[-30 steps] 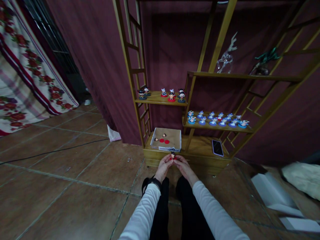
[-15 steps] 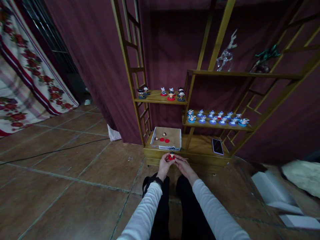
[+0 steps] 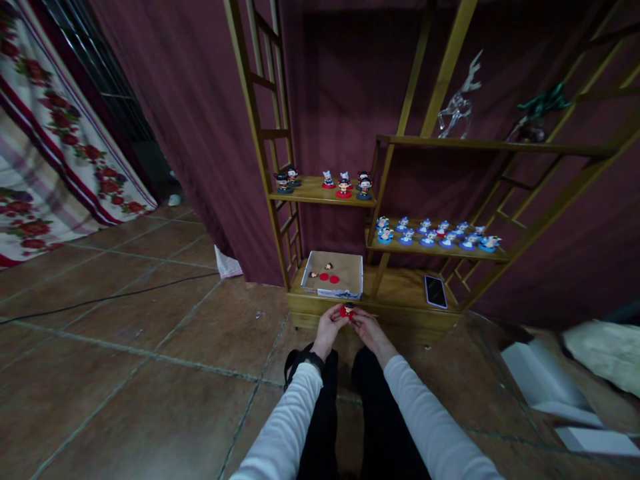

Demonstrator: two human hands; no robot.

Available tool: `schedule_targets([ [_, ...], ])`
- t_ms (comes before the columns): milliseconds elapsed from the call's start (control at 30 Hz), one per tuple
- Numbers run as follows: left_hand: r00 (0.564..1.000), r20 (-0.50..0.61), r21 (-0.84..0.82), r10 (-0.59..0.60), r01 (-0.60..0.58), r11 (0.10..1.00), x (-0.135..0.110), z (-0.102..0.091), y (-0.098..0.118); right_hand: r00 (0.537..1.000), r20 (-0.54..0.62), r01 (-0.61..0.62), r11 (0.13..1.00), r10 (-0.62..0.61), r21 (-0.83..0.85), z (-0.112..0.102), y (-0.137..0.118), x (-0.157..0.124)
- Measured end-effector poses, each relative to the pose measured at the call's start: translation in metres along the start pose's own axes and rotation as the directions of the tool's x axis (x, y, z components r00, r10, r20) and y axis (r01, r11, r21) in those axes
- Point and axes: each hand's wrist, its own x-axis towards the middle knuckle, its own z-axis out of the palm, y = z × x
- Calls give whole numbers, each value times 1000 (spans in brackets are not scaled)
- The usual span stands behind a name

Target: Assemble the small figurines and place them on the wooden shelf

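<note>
A small black-haired figurine on a red round base (image 3: 349, 309) is held between my two hands, just in front of the low shelf. My left hand (image 3: 330, 327) pinches its left side, and my right hand (image 3: 369, 328) grips it from the right. Fingers cover part of the base. Just beyond them an open shallow box (image 3: 355, 265) stands on the bottom shelf. Inside it lie two red discs (image 3: 334, 279) and two small figurine pieces (image 3: 329, 266).
Several figurines (image 3: 344, 187) stand on the left shelf, and several blue ones (image 3: 427, 238) on the right shelf. A phone (image 3: 435, 292) lies on the bottom shelf. Above are a clear deer ornament (image 3: 457, 107) and a green one (image 3: 543, 103). A black cable (image 3: 100, 303) crosses the floor.
The figurine between my hands has turned and shifted slightly to the right. Both hands stay close together around it. The view has tilted a little.
</note>
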Motion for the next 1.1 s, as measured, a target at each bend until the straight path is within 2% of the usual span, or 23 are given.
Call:
schedule_targets([
  [133, 1000, -20, 23, 20, -20, 1000, 2, -1, -3, 1000, 1, 7, 1000, -7, -2, 0, 0, 1],
  [267, 997, -51, 77, 61, -57, 995, 5, -3, -9, 998, 55, 2, 1000, -1, -27, 1, -1, 0],
  [567, 985, -25, 211, 173, -164, 964, 7, -3, -17, 997, 80, 6, 999, -3, -31, 2, -1, -2],
  [733, 989, -10, 180, 145, -141, 974, 7, -5, -17, 998, 66, 23, 1000, -23, -8, 3, -2, -2],
  [1100, 995, -57, 176, 80, -69, 982, 10, -9, -17, 995, 72, 70, 992, -62, -104, 8, -1, -7],
])
